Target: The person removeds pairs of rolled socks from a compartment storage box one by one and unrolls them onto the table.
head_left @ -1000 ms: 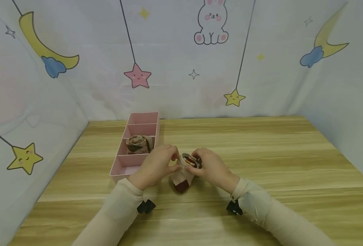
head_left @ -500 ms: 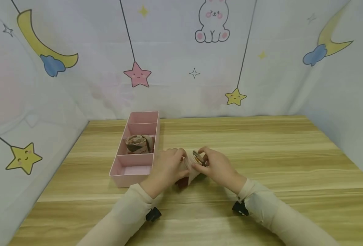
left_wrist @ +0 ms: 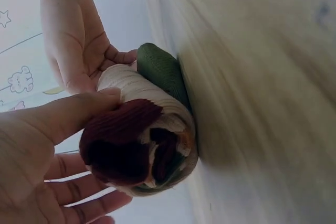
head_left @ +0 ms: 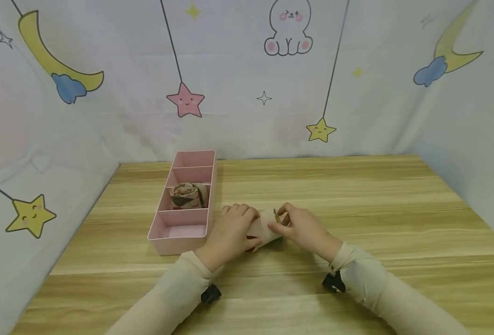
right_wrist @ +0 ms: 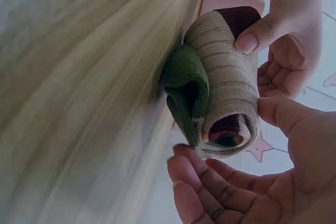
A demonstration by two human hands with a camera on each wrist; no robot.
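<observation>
A rolled pair of beige ribbed socks (head_left: 267, 228) with maroon and green parts lies on its side on the table, between both hands. My left hand (head_left: 231, 232) holds its left end; in the left wrist view the thumb presses the maroon part (left_wrist: 121, 121) and the fingers reach round the far side. At the other end my right hand (head_left: 311, 232) pinches the roll between thumb and fingers. The right wrist view shows a green flap (right_wrist: 186, 72) standing out from the roll beside the tabletop, and fingertips (right_wrist: 184, 153) touching the edge near it.
A pink divided box (head_left: 179, 245) stands just left of the left hand. Another rolled pair of socks (head_left: 186, 195) sits in its third compartment from the back. The wood-grain table (head_left: 355, 195) meets printed cloth walls (head_left: 238, 56) at the back and sides.
The roll has tipped from nearly upright onto its side, its spiral opening now facing right. Both hands have shifted slightly rightward with it, the left hand moving over its left end.
</observation>
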